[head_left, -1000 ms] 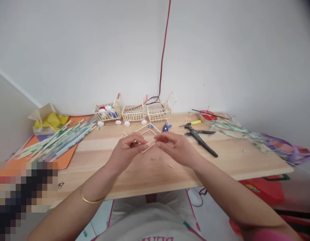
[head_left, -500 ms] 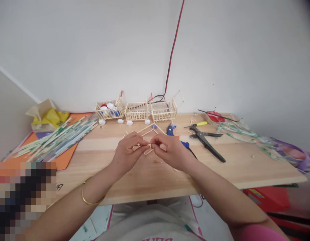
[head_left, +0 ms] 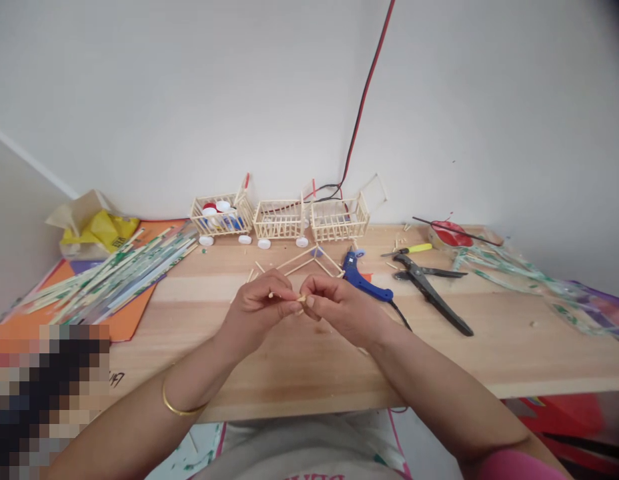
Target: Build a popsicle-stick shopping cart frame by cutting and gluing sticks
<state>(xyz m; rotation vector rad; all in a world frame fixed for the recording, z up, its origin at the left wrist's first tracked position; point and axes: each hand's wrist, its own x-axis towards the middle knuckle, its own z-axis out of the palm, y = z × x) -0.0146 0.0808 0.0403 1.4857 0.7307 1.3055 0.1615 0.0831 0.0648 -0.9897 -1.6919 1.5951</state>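
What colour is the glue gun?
The glue gun is blue, seen best in the head view.

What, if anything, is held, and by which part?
Left hand and right hand pinch a thin, pale wooden stick between fingertips; much of it is hidden, so the held part cannot be told.

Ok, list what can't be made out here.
All in the head view:
Small pale piece: mostly hidden by the left hand and right hand.
Stick frame: partly hidden behind both hands.
Black cord: lost behind the right forearm.
Shirt lettering: cut off by the bottom edge.
Purple object: blurred, cut off by the right edge.
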